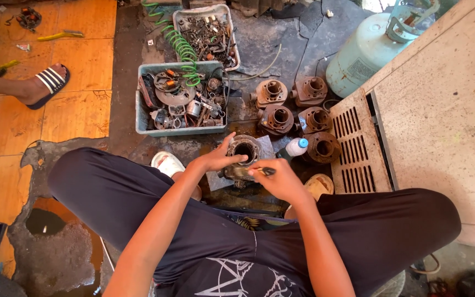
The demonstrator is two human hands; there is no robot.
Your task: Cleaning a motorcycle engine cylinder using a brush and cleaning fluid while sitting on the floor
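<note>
Floor (281, 44) is dark and oily, with orange tiles (78, 66) alongside. Two trays (141, 110) of parts, five rusty cylinders (275, 118) and a gas tank (366, 52) surround the grimy cylinder (244, 149), between the knees. Left hand (215, 159) clasps its rim; right hand (279, 179) pinches a thin tool (265, 171).

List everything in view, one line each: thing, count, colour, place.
engine cylinder in hand: one, dark grey, floor centre, between both hands
spare cylinders: five, rusty brown, floor right of centre
parts bins: two, grey, full of metal parts, top centre
coiled hose: one, green, across the bins
gas cylinder: one, pale green, lying top right
small bottle: one, white with blue cap, beside the cylinders
other person's foot: one, striped sandal, left edge
left hand: on the cylinder's rim
right hand: grip on a thin tool
</note>
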